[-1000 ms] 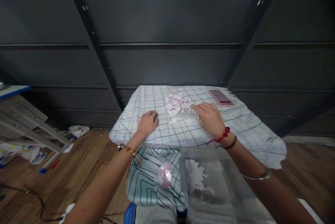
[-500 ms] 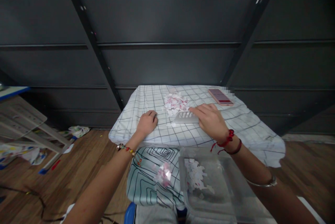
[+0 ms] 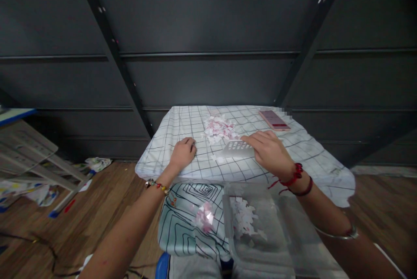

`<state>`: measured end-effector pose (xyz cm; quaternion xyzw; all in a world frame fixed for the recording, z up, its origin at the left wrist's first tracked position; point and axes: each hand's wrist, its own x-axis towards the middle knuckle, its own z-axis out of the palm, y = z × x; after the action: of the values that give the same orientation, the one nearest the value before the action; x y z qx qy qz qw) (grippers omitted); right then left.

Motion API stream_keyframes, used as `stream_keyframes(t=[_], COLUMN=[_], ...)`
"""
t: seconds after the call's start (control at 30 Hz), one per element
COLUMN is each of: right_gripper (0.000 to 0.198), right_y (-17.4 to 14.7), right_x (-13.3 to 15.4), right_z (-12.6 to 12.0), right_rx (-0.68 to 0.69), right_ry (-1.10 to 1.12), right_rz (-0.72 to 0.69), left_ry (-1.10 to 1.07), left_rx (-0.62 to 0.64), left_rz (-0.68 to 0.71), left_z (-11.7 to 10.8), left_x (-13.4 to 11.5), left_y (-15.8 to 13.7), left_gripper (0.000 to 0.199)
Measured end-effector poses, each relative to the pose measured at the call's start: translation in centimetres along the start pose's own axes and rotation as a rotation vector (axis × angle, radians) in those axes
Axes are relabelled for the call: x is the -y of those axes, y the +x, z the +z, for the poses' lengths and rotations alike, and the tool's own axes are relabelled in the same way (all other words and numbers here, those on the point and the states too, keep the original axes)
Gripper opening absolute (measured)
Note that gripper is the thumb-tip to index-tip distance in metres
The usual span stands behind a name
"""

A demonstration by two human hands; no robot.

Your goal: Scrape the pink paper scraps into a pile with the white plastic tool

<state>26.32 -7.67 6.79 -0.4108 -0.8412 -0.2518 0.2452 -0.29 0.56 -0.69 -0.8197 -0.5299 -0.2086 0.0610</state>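
A flat white plastic piece with a row of holes (image 3: 239, 148) stands on edge above the checked cloth, pinched in the fingers of my right hand (image 3: 272, 153). Just beyond it lies a loose heap of pink and white paper scraps (image 3: 220, 129), with a few pale bits near its left end. My left hand (image 3: 183, 153) rests on the cloth left of the heap, fingers curled in and nothing visible in them. Below my right hand a clear plastic box (image 3: 273, 227) contains more white scraps (image 3: 243, 216).
A pink-edged phone (image 3: 274, 120) lies at the table's back right, on the checked cloth (image 3: 312, 161). A small shiny pink and clear bundle (image 3: 204, 217) sits on a patterned teal cloth (image 3: 179, 231) near my lap. Dark panels (image 3: 208, 81) rise behind the table.
My right hand has drawn the white holed piece a little to the right and toward me, away from the heap. My left hand stays where it was.
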Motion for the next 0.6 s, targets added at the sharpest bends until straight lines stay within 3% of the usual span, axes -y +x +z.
stream_keyframes(t=[0.3,0.47,0.6], right_gripper=[0.038,0.036,0.038], right_y=[-2.6,-1.8,-1.2], right_x=[-1.1,-0.7,-0.5], right_z=[-2.8,-2.0,-1.0], right_rx=[0.018,-0.036,-0.001], right_ry=[0.051,0.064,0.116], right_rz=[-0.044,-0.042,-0.076], left_ry=[-0.009,-0.006,-0.001], left_rx=[0.011,0.009,0.009], left_rz=[-0.007,-0.006,-0.003], left_z=[-0.1,-0.2,-0.3], left_x=[-0.1,-0.2,-0.3], left_y=[0.1,0.1,0.0], left_gripper=[0.025,0.025,0.024])
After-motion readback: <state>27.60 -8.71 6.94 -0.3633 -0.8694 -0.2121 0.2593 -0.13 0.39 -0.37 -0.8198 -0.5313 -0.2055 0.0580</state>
